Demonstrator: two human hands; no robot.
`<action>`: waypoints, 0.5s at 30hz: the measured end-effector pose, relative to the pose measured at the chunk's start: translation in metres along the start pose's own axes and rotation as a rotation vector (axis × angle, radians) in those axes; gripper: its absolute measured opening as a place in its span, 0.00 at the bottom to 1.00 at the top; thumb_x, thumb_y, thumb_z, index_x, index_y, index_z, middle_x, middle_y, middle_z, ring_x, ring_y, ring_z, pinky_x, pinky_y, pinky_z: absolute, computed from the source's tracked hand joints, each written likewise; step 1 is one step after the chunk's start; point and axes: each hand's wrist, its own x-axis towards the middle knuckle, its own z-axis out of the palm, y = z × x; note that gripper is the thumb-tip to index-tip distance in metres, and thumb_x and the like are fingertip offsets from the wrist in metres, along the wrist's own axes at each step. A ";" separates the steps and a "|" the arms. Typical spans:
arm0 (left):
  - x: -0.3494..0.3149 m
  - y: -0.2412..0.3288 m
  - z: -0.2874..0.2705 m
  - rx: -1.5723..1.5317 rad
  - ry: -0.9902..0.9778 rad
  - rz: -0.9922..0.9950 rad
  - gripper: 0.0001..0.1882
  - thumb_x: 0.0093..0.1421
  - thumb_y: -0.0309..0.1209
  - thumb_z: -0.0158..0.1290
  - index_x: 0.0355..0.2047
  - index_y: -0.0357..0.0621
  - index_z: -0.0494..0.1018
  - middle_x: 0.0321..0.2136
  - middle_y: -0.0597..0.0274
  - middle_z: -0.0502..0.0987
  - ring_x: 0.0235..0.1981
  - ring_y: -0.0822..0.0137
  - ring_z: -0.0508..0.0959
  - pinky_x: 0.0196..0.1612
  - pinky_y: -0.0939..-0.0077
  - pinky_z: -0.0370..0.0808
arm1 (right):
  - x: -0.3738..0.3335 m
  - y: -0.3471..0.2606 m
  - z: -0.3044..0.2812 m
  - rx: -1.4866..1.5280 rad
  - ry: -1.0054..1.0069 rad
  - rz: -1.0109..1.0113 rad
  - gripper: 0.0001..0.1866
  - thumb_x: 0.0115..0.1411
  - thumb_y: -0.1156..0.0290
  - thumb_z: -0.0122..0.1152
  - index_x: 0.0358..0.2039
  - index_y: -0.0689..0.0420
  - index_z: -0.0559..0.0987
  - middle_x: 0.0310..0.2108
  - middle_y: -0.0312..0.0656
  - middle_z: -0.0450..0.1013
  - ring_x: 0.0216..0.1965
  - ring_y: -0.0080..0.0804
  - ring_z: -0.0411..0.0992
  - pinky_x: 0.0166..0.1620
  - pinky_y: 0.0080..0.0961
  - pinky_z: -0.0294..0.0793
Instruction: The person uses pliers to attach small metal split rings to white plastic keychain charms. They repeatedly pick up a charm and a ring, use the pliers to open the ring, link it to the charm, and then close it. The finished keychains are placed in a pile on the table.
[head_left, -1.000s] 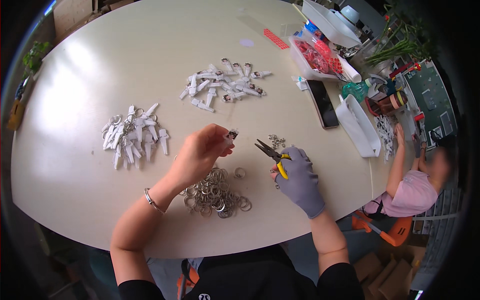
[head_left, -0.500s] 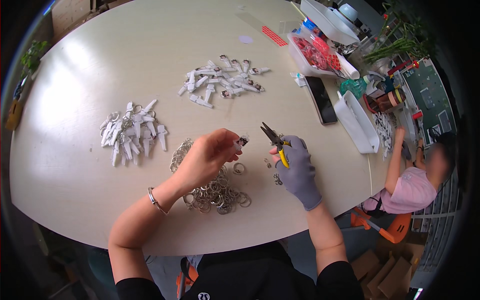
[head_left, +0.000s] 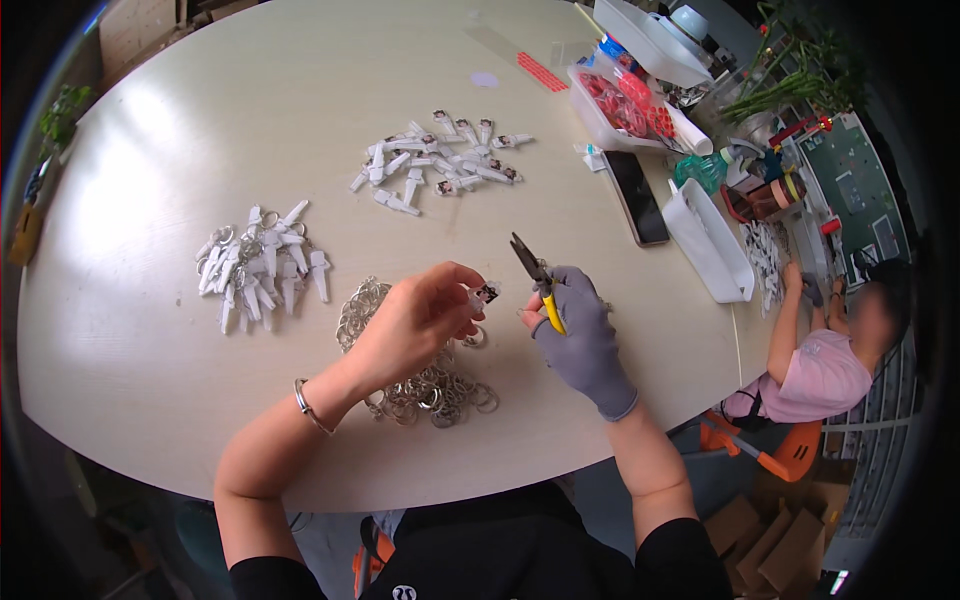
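Observation:
My left hand (head_left: pixel 415 318) is closed, pinching a small clear-and-white charm (head_left: pixel 485 294) with a dark printed picture. Wrapped in a grey glove with bare fingertips, my right hand (head_left: pixel 587 345) grips pliers (head_left: pixel 552 308) with yellow handles, their dark jaws pointing away from me. Thumb and finger of that hand nearly meet beside the handle; whether a tiny part sits between them is too small to tell. The pliers and the charm are apart. Under and beside my left hand lies a heap of silver split rings (head_left: pixel 438 392), partly hidden by it.
Farther off lie a pile of white charms (head_left: pixel 402 162) and, at left, white charms with rings (head_left: pixel 268 262). On the right are a phone (head_left: pixel 637 199), a white tray (head_left: pixel 708 245) and a tub of red pieces (head_left: pixel 610 105). A co-worker (head_left: pixel 825 365) sits at far right.
My right hand has moved slightly left with the pliers, nearer the charm, and the pliers have turned more upright. My left hand has hardly moved and still holds the charm.

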 end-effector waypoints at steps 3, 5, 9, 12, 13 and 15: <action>-0.003 -0.001 0.001 -0.051 -0.027 0.005 0.09 0.67 0.22 0.45 0.47 0.36 0.65 0.35 0.58 0.78 0.34 0.73 0.76 0.39 0.77 0.74 | 0.009 -0.031 -0.017 0.368 -0.099 0.115 0.04 0.53 0.79 0.62 0.28 0.62 0.75 0.37 0.38 0.68 0.36 0.24 0.68 0.40 0.24 0.69; -0.005 -0.004 0.003 -0.069 -0.074 0.059 0.09 0.67 0.21 0.43 0.47 0.36 0.64 0.35 0.58 0.77 0.34 0.73 0.75 0.39 0.77 0.73 | 0.015 -0.037 -0.020 0.442 -0.134 0.107 0.03 0.54 0.79 0.61 0.28 0.61 0.75 0.37 0.36 0.68 0.34 0.20 0.67 0.39 0.21 0.67; -0.008 0.007 0.006 0.004 -0.109 0.082 0.09 0.67 0.20 0.40 0.48 0.36 0.63 0.35 0.60 0.76 0.33 0.73 0.73 0.40 0.77 0.72 | 0.019 -0.031 -0.018 0.446 -0.129 0.043 0.04 0.54 0.78 0.62 0.28 0.62 0.75 0.33 0.39 0.69 0.33 0.27 0.70 0.39 0.24 0.69; -0.008 0.006 0.003 0.071 -0.125 0.107 0.10 0.67 0.20 0.40 0.48 0.36 0.63 0.34 0.61 0.76 0.33 0.73 0.73 0.40 0.76 0.72 | 0.020 -0.030 -0.019 0.478 -0.165 0.083 0.04 0.54 0.78 0.62 0.28 0.62 0.75 0.33 0.39 0.69 0.32 0.26 0.69 0.39 0.23 0.69; -0.008 0.005 0.003 0.074 -0.125 0.105 0.10 0.67 0.20 0.40 0.48 0.36 0.63 0.34 0.61 0.76 0.34 0.74 0.73 0.40 0.76 0.72 | 0.021 -0.030 -0.019 0.491 -0.183 0.091 0.04 0.54 0.77 0.63 0.28 0.62 0.75 0.33 0.39 0.69 0.32 0.26 0.69 0.39 0.23 0.69; -0.009 0.003 0.004 0.081 -0.127 0.100 0.10 0.67 0.21 0.42 0.48 0.36 0.63 0.34 0.62 0.75 0.34 0.74 0.73 0.40 0.76 0.72 | 0.023 -0.028 -0.021 0.497 -0.221 0.082 0.04 0.54 0.77 0.63 0.27 0.63 0.76 0.33 0.39 0.69 0.33 0.25 0.68 0.39 0.22 0.69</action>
